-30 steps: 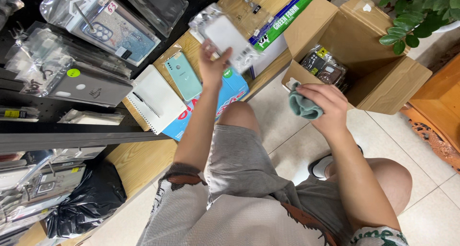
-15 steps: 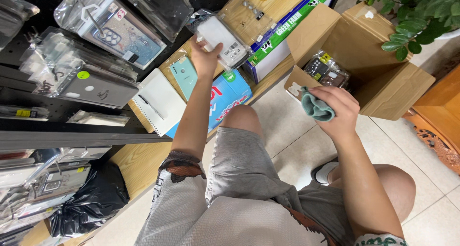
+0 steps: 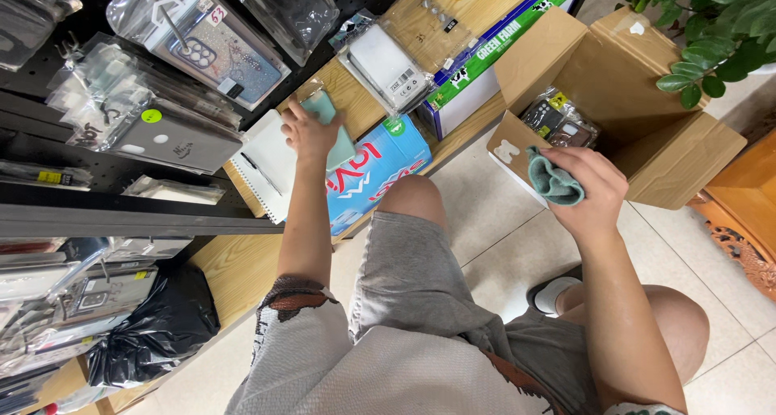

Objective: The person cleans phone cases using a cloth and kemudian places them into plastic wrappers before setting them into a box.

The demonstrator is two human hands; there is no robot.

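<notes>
My left hand (image 3: 305, 132) reaches up to the wooden shelf (image 3: 234, 269) and closes on a teal phone case (image 3: 341, 144) that lies between a white spiral notebook (image 3: 263, 168) and a blue packet (image 3: 380, 168). A white packaged phone case (image 3: 386, 63) lies further up the shelf, apart from the hand. My right hand (image 3: 594, 197) is clenched around a crumpled grey-green cloth (image 3: 552, 181), just in front of an open cardboard box (image 3: 647, 84). I sit with my knees below both hands.
Several bagged phone cases (image 3: 202, 43) hang on a black pegboard at the left. A long green and blue carton (image 3: 485, 55) lies beside the box, which holds more packaged cases (image 3: 558, 120). A potted plant (image 3: 711, 27) stands top right, and a black bag (image 3: 153, 326) sits bottom left.
My left hand set the white packaged case down higher on the shelf, then dropped back onto the teal case. The right hand kept the cloth and barely moved.
</notes>
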